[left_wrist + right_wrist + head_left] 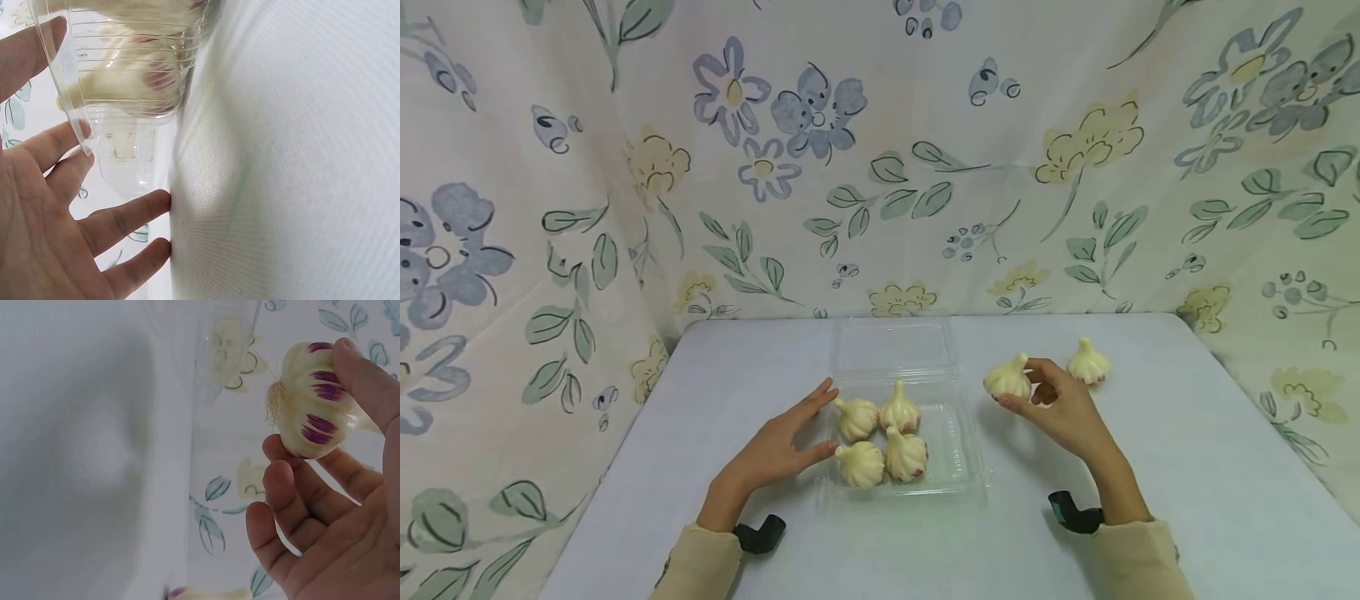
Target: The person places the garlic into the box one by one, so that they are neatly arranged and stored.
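Note:
Raised above the table, a garlic bulb (1007,379) is pinched between the thumb and fingers of my right hand (1060,408). Its purple streaks and tuft of roots show in the right wrist view, where the bulb (315,403) faces the camera. My left hand (778,446) spreads its fingers at the left side of a clear plastic container (955,442). In the left wrist view, the thumb and some fingertips of that hand (37,206) touch the container's rim (56,81). Several garlic bulbs (906,454) sit in the container's left part.
Another garlic bulb (1088,362) stands on the white table (1187,467), right of my right hand. The container's hinged lid (892,346) lies open toward the back. A floral curtain (880,208) hangs behind the table and at its sides.

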Tool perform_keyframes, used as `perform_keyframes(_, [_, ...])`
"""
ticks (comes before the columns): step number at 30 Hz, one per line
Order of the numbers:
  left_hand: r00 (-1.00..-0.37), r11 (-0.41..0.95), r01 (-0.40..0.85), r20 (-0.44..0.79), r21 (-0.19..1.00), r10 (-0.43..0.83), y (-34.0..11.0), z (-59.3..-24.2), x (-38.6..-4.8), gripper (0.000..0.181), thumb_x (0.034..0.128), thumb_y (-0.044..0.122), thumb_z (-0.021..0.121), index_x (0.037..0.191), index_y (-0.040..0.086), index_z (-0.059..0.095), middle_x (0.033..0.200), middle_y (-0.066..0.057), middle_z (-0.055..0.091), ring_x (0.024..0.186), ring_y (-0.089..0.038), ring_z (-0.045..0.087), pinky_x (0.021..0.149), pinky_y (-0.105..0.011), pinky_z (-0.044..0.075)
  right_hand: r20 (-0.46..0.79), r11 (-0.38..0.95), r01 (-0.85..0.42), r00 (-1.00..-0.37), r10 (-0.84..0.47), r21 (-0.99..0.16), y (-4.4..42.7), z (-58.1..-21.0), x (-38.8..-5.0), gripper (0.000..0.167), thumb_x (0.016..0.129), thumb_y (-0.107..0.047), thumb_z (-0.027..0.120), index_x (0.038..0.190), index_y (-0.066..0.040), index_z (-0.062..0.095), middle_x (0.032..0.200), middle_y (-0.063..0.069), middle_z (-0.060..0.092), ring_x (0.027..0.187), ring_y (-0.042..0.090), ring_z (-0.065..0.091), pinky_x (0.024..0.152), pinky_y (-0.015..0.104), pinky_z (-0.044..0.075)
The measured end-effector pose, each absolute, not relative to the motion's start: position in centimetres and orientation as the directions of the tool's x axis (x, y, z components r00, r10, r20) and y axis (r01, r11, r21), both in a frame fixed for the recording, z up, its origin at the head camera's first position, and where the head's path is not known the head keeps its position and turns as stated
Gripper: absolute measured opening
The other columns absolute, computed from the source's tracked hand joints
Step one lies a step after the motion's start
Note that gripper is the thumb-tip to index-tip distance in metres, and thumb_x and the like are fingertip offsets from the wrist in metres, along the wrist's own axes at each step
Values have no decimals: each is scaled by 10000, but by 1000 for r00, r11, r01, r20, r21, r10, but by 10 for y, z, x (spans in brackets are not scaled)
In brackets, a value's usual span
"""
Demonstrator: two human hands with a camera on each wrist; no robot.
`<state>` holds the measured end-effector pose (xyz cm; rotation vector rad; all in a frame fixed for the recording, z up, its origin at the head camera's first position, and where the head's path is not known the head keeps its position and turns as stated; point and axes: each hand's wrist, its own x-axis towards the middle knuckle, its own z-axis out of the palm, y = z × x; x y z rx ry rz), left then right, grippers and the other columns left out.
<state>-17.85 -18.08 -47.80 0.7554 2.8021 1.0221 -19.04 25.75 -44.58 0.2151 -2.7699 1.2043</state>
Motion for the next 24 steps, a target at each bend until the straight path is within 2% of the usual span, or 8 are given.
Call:
perform_keyframes(8, [-878, 659, 420, 94, 624, 470, -180, -476, -179, 797, 944, 509, 675, 1615, 286, 307, 1711, 82, 193, 1553, -293, 282, 1165, -648, 341, 246, 651, -247, -965, -95, -718, 245, -448, -188, 689, 864, -382, 824, 1426, -87, 557, 1219, 118, 693, 897, 212, 577, 735, 242, 477])
perform_keyframes(16, [-875, 657, 426, 99, 621, 474, -180, -477, -179, 793, 949, 506, 671, 1617, 289, 301, 1712, 85, 190, 1552, -294, 283, 1160, -646, 351, 295, 622, -306, -947, -125, -720, 225, -451, -186, 687, 861, -335, 832, 1447, -103, 559, 1215, 97, 679, 972, 243, 608, 818, 419, 517])
perform_keyframes(24, [-878, 659, 419, 96, 624, 468, -181, -479, -178, 797, 946, 515, 671, 1617, 294, 300, 1710, 93, 191, 1552, -290, 285, 1160, -643, 352, 327, 580, -373, -926, -187, -725, 205, -462, -184, 638, 837, -320, 853, 1394, -134, 604, 1208, 30, 686, 1110, 194, 580, 953, 543, 478])
